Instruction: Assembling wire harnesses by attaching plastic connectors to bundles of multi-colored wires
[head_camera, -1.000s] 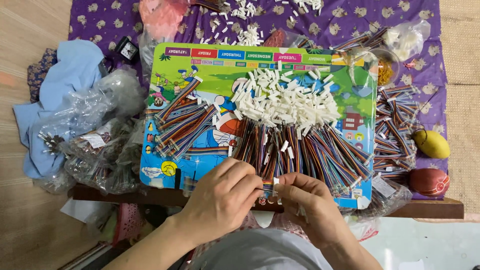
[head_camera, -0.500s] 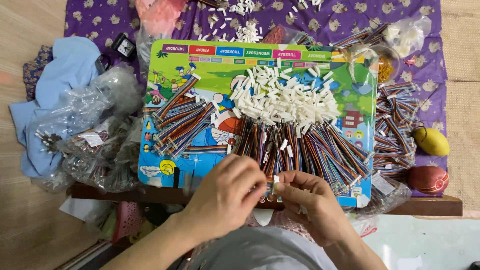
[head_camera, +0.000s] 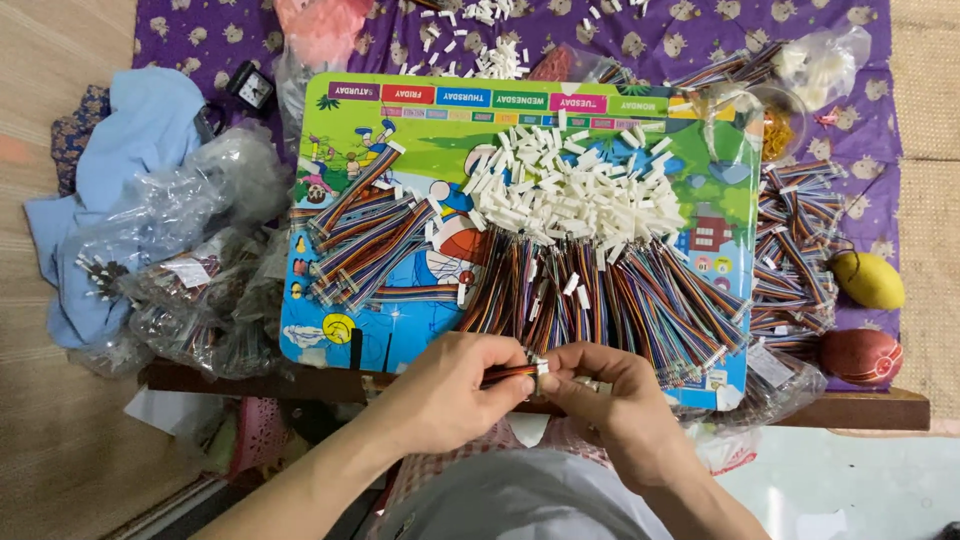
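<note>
Both hands pinch one small ribbon cable (head_camera: 505, 376) between thumb and fingertips at the near edge of the board: the left hand (head_camera: 450, 385) is closed round the striped wires, and the right hand (head_camera: 610, 395) is closed on the white connector end (head_camera: 540, 367), so that the two meet just in front of the body. Held this way, the cable is steadied by one hand while the other works at its tip; it hangs clear of the board, close over the lap.

Just beyond the knuckles lies a fanned row of multicoloured ribbon cables (head_camera: 600, 300), with a heap of white plastic connector housings (head_camera: 570, 190) behind it, all on a bright cartoon-printed board (head_camera: 420, 140). A second bundle of cables (head_camera: 365, 240) lies to the left. Clear plastic bags (head_camera: 190, 260) crowd the left side, beside a blue cloth (head_camera: 130, 130). A yellow fruit (head_camera: 868, 280) and a reddish one (head_camera: 860, 357) sit on the purple patterned cloth (head_camera: 690, 40) to the right, well apart from the hands. Nothing stands between hands and cable rows.
</note>
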